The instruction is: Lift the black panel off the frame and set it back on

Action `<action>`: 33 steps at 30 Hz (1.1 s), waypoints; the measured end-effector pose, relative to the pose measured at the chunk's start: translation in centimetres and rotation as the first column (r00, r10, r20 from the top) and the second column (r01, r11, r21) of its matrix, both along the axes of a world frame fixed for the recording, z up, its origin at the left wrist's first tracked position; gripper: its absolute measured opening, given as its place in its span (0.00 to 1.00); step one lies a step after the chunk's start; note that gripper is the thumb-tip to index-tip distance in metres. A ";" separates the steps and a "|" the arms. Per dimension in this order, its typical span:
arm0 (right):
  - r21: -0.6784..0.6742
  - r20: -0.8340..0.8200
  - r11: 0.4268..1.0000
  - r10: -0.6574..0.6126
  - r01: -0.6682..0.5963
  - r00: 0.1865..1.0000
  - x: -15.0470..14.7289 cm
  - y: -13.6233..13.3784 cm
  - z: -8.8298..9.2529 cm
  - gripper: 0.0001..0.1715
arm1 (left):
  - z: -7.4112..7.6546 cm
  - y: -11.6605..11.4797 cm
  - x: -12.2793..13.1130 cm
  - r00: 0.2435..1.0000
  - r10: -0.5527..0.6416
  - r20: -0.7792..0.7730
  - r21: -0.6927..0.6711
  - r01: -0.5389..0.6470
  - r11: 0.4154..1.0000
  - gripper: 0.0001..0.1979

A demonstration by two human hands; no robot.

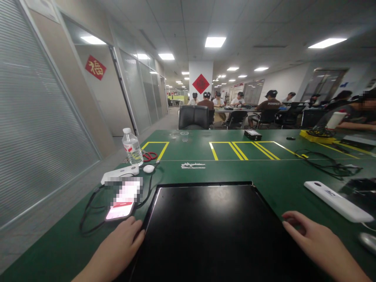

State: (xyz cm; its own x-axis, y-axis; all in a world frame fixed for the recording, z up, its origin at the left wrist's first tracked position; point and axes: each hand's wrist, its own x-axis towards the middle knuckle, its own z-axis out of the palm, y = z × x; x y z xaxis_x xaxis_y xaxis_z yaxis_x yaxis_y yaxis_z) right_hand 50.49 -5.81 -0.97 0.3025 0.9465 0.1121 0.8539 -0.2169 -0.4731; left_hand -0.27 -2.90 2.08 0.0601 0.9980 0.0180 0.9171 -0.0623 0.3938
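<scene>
A large black flat panel (pixel 205 231) with a glossy face and a thin raised rim lies on the green table right in front of me. My left hand (pixel 122 244) is at its left edge, fingers curled together against the side. At the opposite edge is my right hand (pixel 315 239), thumb and fingers bent and touching the rim, with a small gap between them. The undersides of both hands are hidden. Just beyond my left hand lies a lit phone (pixel 125 199) with a black cable (pixel 85 219) around it.
Left: water bottle (pixel 132 148), red-handled scissors (pixel 150 156), white power bank (pixel 120 174), small white round item (pixel 149 169). Right: white elongated device (pixel 337 201), silver mouse (pixel 367 242), black cables (pixel 326 162), yellow tray (pixel 315 138). Yellow tape (pixel 239 150) marks the table (pixel 176 174). People sit beyond.
</scene>
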 end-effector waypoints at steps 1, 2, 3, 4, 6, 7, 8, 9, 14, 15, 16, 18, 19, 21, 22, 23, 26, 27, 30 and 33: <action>-0.019 -0.002 1.000 0.007 -0.007 1.000 0.0 0.1 -0.2 0.21 | -0.1 0.1 0.0 1.000 -0.006 0.019 0.006 0.006 1.000 0.11; -0.028 -0.006 0.999 0.020 -0.020 1.000 0.0 0.2 -0.4 0.21 | -0.1 0.2 -0.1 0.999 -0.009 0.032 0.009 0.009 1.000 0.11; -0.027 -0.010 0.999 0.035 -0.035 0.999 -0.1 0.3 -0.7 0.21 | -0.2 0.3 -0.1 0.999 -0.011 0.040 0.008 0.011 1.000 0.11; -0.019 -0.014 0.999 0.051 -0.051 0.999 -0.2 0.4 -1.0 0.20 | -0.2 0.4 -0.2 0.999 -0.014 0.046 0.006 0.013 1.000 0.11; 0.001 -0.010 0.998 0.071 -0.071 0.997 -0.7 0.5 -1.4 0.21 | -0.1 0.5 -0.5 0.998 -0.015 0.062 0.008 0.015 1.000 0.11; 0.007 -0.002 0.997 0.079 -0.079 0.997 -0.9 0.6 -1.6 0.21 | -0.1 0.5 -0.6 0.997 -0.009 0.079 0.012 0.008 1.000 0.11; 0.010 0.008 0.996 0.086 -0.086 0.996 -1.2 0.6 -1.7 0.21 | -0.1 0.5 -0.8 0.995 0.002 0.102 0.010 -0.003 1.000 0.10; 0.012 0.019 0.996 0.091 -0.091 0.996 -1.4 0.6 -1.7 0.21 | 0.0 0.5 -0.9 0.991 0.017 0.132 0.004 -0.017 1.000 0.10; 0.024 0.032 0.997 0.068 -0.068 0.997 -2.1 0.7 -1.2 0.21 | 0.2 0.7 -1.1 0.935 0.076 0.345 0.002 -0.082 0.997 0.08; 0.030 0.032 0.998 0.062 -0.063 0.998 -2.2 0.7 -1.2 0.21 | 0.1 0.7 -1.0 0.914 0.085 0.397 0.008 -0.096 0.995 0.09; 0.036 0.033 0.997 0.060 -0.061 0.998 -2.1 0.7 -1.2 0.21 | 0.1 0.8 -0.9 0.882 0.096 0.460 0.001 -0.109 0.994 0.09; 0.042 0.033 0.997 0.062 -0.064 0.998 -2.0 0.8 -1.3 0.21 | 0.0 0.8 -0.5 0.769 0.141 0.623 -0.058 -0.134 0.989 0.09; 0.040 0.030 0.997 0.066 -0.068 0.997 -1.9 0.8 -1.4 0.21 | -0.1 0.9 -0.3 0.690 0.176 0.702 -0.105 -0.145 0.984 0.10; 0.035 0.017 0.996 0.078 -0.078 0.997 -1.7 0.9 -1.7 0.21 | -0.4 0.9 0.1 0.526 0.260 0.810 -0.197 -0.174 0.965 0.13; 0.036 0.009 0.996 0.083 -0.084 0.996 -1.5 1.0 -1.9 0.21 | -0.6 0.9 0.3 0.461 0.301 0.835 -0.234 -0.197 0.952 0.16; 0.039 0.003 0.995 0.089 -0.089 0.996 -1.5 1.1 -2.0 0.21 | -0.8 0.9 0.5 0.413 0.342 0.844 -0.271 -0.222 0.937 0.17; 0.050 -0.007 0.994 0.098 -0.098 0.995 -1.2 1.3 -2.1 0.21 | -1.6 1.1 0.8 0.316 0.449 0.836 -0.377 -0.264 0.888 0.19; 0.048 -0.008 0.994 0.098 -0.098 0.995 -1.2 1.3 -2.2 0.22 | -1.8 1.2 1.0 0.296 0.481 0.825 -0.411 -0.269 0.871 0.18; 0.036 -0.006 0.995 0.093 -0.092 0.996 -1.0 1.5 -2.3 0.23 | -1.8 1.4 1.4 0.234 0.538 0.810 -0.484 -0.251 0.838 0.19; 0.038 0.005 0.994 0.102 -0.102 0.995 -0.8 1.7 -2.4 0.24 | -1.2 1.4 1.7 0.166 0.521 0.837 -0.502 -0.144 0.853 0.27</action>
